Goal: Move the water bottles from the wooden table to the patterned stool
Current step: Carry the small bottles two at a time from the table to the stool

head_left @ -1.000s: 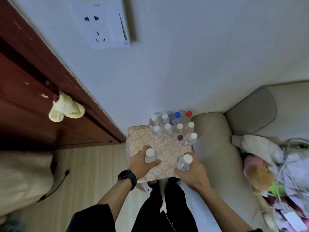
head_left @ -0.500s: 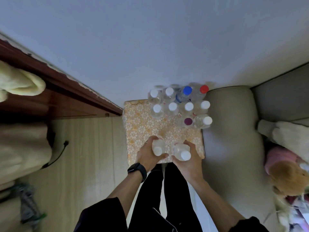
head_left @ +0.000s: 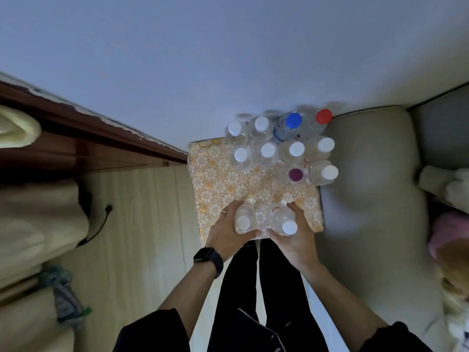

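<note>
Bottles, one wrapped in the left hand (head_left: pixel 226 231) and one in the right hand (head_left: pixel 291 235), have sunk from mid-air onto the near edge of the patterned stool (head_left: pixel 215 179), by the cluster of bottles (head_left: pixel 281 146), so release looks next.

wall (head_left: pixel 203 47) | wood floor (head_left: pixel 142 224) | grey sofa (head_left: pixel 368 199) | plush toy (head_left: pixel 449 250)
</note>
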The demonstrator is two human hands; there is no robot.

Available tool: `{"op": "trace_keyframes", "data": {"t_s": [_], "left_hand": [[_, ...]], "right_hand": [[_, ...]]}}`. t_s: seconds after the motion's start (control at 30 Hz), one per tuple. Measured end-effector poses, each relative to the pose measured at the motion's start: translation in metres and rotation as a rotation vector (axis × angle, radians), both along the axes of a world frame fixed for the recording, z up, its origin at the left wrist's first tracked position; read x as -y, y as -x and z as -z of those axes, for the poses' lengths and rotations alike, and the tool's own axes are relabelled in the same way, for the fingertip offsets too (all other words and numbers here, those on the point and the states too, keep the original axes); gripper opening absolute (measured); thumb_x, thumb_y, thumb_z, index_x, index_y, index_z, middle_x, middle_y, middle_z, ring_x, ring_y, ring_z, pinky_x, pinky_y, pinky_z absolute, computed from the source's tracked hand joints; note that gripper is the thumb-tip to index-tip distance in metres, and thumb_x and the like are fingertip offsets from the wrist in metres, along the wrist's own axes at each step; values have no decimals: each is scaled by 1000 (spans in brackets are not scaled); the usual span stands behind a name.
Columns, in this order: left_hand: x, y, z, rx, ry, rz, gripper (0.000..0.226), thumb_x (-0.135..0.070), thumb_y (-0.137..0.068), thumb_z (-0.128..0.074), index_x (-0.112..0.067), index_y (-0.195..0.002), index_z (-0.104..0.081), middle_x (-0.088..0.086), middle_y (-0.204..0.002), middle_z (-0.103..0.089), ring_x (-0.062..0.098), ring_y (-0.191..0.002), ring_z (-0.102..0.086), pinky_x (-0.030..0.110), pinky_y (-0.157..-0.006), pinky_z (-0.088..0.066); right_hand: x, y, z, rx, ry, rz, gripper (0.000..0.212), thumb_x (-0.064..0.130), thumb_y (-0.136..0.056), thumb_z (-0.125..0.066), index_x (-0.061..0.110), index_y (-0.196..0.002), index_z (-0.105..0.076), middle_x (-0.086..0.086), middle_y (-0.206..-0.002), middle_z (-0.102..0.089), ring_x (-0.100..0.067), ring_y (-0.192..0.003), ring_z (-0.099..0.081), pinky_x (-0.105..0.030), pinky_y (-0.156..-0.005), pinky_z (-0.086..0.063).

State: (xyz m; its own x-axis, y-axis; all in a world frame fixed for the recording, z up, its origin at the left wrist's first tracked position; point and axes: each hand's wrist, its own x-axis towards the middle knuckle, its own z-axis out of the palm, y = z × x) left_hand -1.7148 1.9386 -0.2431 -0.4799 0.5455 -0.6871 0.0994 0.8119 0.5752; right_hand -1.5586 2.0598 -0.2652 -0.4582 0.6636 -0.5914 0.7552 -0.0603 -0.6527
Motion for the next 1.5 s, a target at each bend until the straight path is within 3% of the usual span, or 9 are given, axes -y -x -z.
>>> {"op": "trace_keyframes", "data": {"t_s": [0.1, 0.2, 0.33, 0.47, 0.53, 0.63, 0.97, 1.17, 1.5], "left_hand": [[7, -1, -7, -50, -9, 1, 87, -57, -73, -79, -51, -141, -25, -11, -157, -28, 16, -130, -47, 40, -95, -50], [12, 0, -13, -141, -13, 51, 67, -53, -79, -75, -44, -135, -40, -14, -158, -24, 12, -129, -49, 31, -90, -47], [16, 2, -15, -225, -31, 79, 40, -49, -88, -67, -35, -124, -56, -12, -141, -44, 18, -111, -61, 34, -83, -53], [15, -1, -13, -241, -33, 80, 34, -48, -91, -65, -38, -123, -59, -14, -138, -48, 15, -105, -62, 34, -83, -52], [15, -1, -13, -231, -27, 68, 32, -47, -92, -63, -40, -123, -57, -14, -139, -46, 16, -105, -62, 32, -82, -48], [19, -4, -10, -232, -42, 69, 30, -43, -94, -63, -37, -123, -57, -13, -139, -46, 18, -106, -62, 35, -84, -51], [-3, -1, -4, -289, -123, -62, 29, -28, -93, -68, -25, -121, -63, -6, -135, -51, 19, -109, -61, 39, -85, -54], [-30, 20, -3, -380, -190, -71, 28, -27, -91, -70, -27, -118, -64, -8, -130, -53, 20, -93, -64, 32, -70, -52], [-51, 32, 10, -359, -155, -102, 28, -32, -92, -68, -31, -119, -62, -8, -131, -51, 20, -94, -63, 46, -81, -53]], "right_hand": [[0, -6, -6, 24, -61, -107, 96, 45, -71, -86, 23, -148, -32, 3, -144, -46, -15, -133, -42, -28, -108, -38], [-10, -9, -22, 113, -237, -297, 88, 55, -75, -78, 26, -146, -34, -3, -144, -41, -24, -133, -38, -41, -101, -44], [-25, -15, -39, 217, -521, -590, 58, 52, -84, -66, 36, -136, -47, 1, -118, -52, -25, -107, -54, -40, -82, -51], [-35, -14, -44, 302, -418, -697, 53, 50, -94, -54, 41, -143, -35, 1, -105, -59, -24, -87, -63, -37, -69, -52], [-36, -5, -50, 350, -373, -727, 51, 55, -97, -45, 43, -143, -28, 3, -105, -61, -23, -86, -65, -35, -69, -52], [-37, 4, -55, 389, -413, -809, 46, 60, -97, -37, 38, -138, -36, 5, -104, -65, -26, -85, -66, -34, -74, -50], [-48, 37, -68, 276, -467, -724, 35, 44, -98, -49, 24, -127, -49, -1, -90, -62, -26, -82, -59, -32, -61, -38], [-56, 69, -67, 214, -497, -673, 33, 40, -98, -54, 19, -124, -50, -7, -90, -63, -30, -81, -63, -38, -64, -52], [-67, 94, -53, 305, -478, -690, 32, 37, -101, -50, 20, -127, -43, -6, -95, -62, -28, -83, -64, -33, -58, -39]]}}
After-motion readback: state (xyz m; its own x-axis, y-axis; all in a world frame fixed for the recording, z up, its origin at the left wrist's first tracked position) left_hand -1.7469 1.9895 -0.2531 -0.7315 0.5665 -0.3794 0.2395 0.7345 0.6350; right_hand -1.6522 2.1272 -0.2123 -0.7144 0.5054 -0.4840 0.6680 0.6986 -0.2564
